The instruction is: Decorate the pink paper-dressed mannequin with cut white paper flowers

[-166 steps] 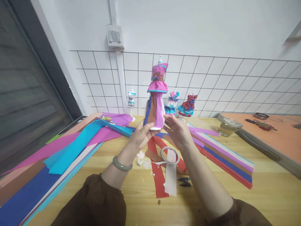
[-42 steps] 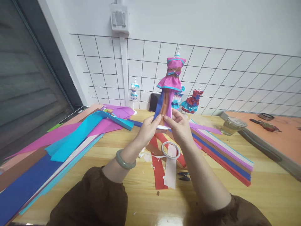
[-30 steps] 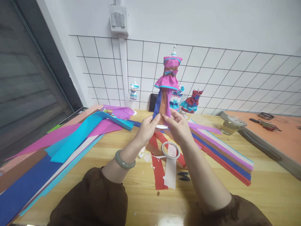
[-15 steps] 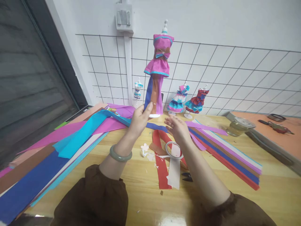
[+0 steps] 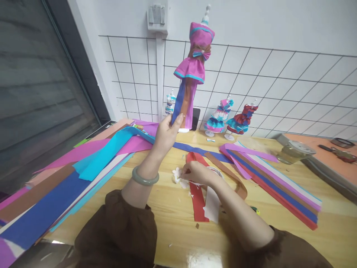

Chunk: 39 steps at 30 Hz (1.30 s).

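My left hand (image 5: 167, 134), with a green bangle (image 5: 145, 176) at the wrist, grips the lower part of a tall dress form (image 5: 195, 59) in a pink crepe paper dress. Blue, brown and pink strips hang down its lower half, and a small bow (image 5: 201, 54) sits at its waist. Low over the table, my right hand (image 5: 195, 172) has its fingers pinched together beside white paper flowers (image 5: 176, 175); whatever may be between them is too small to make out. Red strips (image 5: 199, 204) and a white strip (image 5: 212, 204) lie under and beside this hand, with a tape roll (image 5: 216, 171) partly hidden behind it.
Colored paper strips (image 5: 52, 197) spread over the left side, and another bundle (image 5: 279, 182) lies right. Small dressed forms (image 5: 218, 115) stand at the back. A glass jar (image 5: 295, 152) is at the right, near an orange surface (image 5: 329, 156) with keys (image 5: 341, 153).
My right hand has moved down and left to the white flowers, its fingers now closed together. The tall form tilts more to the right in my left hand. A brown strip shows beside my right forearm.
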{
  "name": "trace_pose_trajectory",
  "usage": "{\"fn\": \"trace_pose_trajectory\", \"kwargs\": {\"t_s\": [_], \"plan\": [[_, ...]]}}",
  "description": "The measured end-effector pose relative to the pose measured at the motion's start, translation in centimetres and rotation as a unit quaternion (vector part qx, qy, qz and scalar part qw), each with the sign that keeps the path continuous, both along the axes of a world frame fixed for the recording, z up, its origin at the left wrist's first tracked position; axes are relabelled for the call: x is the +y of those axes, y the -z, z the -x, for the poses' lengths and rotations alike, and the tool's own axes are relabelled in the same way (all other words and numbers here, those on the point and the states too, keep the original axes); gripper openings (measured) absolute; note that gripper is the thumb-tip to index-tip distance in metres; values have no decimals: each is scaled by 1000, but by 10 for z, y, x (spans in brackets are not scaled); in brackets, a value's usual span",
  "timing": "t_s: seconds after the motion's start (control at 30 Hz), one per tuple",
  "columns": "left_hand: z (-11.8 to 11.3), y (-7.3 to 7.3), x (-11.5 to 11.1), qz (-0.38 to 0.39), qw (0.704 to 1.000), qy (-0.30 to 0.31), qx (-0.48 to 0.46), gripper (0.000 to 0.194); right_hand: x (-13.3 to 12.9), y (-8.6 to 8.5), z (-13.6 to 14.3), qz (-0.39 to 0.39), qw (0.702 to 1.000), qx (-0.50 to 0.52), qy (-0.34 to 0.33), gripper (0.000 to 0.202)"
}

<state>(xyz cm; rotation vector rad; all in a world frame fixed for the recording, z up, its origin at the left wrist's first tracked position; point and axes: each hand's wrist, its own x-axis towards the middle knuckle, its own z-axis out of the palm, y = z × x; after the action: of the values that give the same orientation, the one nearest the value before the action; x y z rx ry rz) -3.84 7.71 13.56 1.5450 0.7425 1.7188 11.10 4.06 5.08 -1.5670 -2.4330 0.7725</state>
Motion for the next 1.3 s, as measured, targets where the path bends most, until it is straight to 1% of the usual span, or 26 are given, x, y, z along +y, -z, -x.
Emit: {"fn": "trace_pose_trajectory", "kwargs": {"t_s": [0.07,0.13,0.2,0.3,0.43,0.5,0.57,0.63,0.73,0.8,0.83,0.9,0.97,1.03,1.1,1.17,1.23,1.3], "plan": [[-1,0,0,1,1000,8,3,26,-9,-7,1,18,998,-44,-30,7],[-3,1,-1,5,1000,15,6,26,-18,-11,4,16,995,-93,-40,9],[-5,1,-3,14,1000,22,12,27,-26,-11,11,-3,989,-143,-32,13],[-8,2,-5,28,999,29,32,30,-35,-8,23,-43,978,-202,-17,19],[-10,2,-6,28,998,41,36,32,-40,-5,35,-60,968,-243,-21,29],[-11,3,-5,32,998,51,25,32,-41,-9,35,-55,967,-247,-33,28],[-11,3,-4,44,997,67,13,33,-41,-19,31,-42,969,-239,-55,23],[-12,4,-4,56,995,83,0,34,-42,-33,23,-12,977,-193,-95,17],[-14,4,-5,75,992,96,-20,34,-45,-60,4,59,984,-29,-166,13],[-16,4,-7,93,991,96,-27,35,-50,-77,-10,109,973,93,-180,14],[-17,4,-8,100,990,97,-27,35,-52,-85,-16,124,965,155,-173,15],[-20,6,-10,111,988,105,-26,37,-56,-95,-26,119,945,275,-132,16],[-24,8,-12,118,985,123,-18,39,-57,-100,-32,71,926,363,-76,15],[-30,12,-14,121,983,136,-2,39,-55,-101,-36,13,912,410,-30,14],[-36,16,-16,131,979,158,6,37,-50,-100,-38,-28,902,432,3,15],[-42,20,-18,153,967,205,-5,35,-45,-100,-40,-61,897,436,38,16],[-48,24,-19,177,953,246,-23,33,-41,-100,-41,-98,899,419,83,17],[-52,26,-20,191,947,258,-31,34,-39,-100,-43,-139,904,384,128,19]]}}
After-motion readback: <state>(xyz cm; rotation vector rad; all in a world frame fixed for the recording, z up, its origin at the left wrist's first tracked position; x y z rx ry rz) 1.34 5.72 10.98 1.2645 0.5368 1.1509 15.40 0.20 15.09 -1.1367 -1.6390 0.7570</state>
